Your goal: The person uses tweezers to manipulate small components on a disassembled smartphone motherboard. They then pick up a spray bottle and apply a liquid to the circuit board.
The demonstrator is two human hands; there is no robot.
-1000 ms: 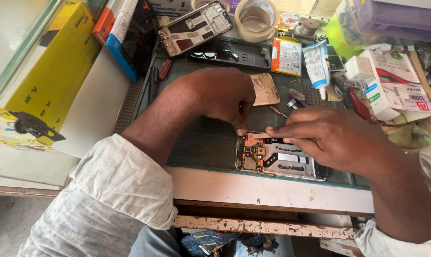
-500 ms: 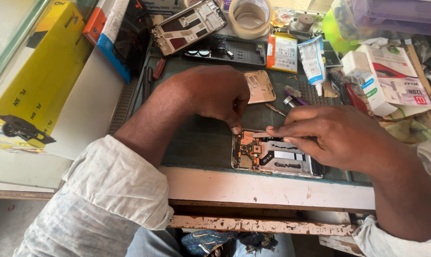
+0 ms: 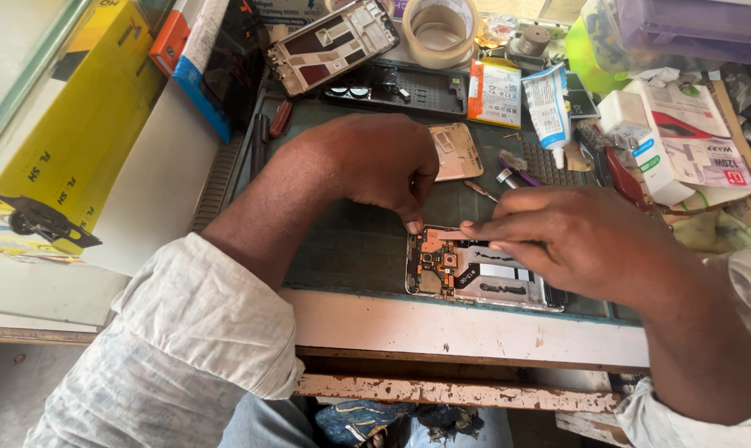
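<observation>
An opened phone (image 3: 466, 274) with its back cover off lies on the dark green work mat (image 3: 342, 241), its circuit board and copper-coloured parts showing. My left hand (image 3: 367, 162) curls over the mat with a fingertip pressing the phone's top left corner. My right hand (image 3: 570, 236) rests over the phone's right half, its fingers stretched left and pinched on the phone's upper edge. Whether a small tool sits between those fingers is hidden.
Behind the hands lie a gold phone cover (image 3: 456, 152), a dark phone frame (image 3: 396, 87), another opened phone body (image 3: 330, 41), a tape roll (image 3: 439, 29), a glue tube (image 3: 545, 99) and small boxes (image 3: 682, 141). A yellow box (image 3: 77, 133) leans at left.
The view shifted slightly, so the bench sits a little lower in the frame. Both hands stay on the opened phone in nearly the same pose.
</observation>
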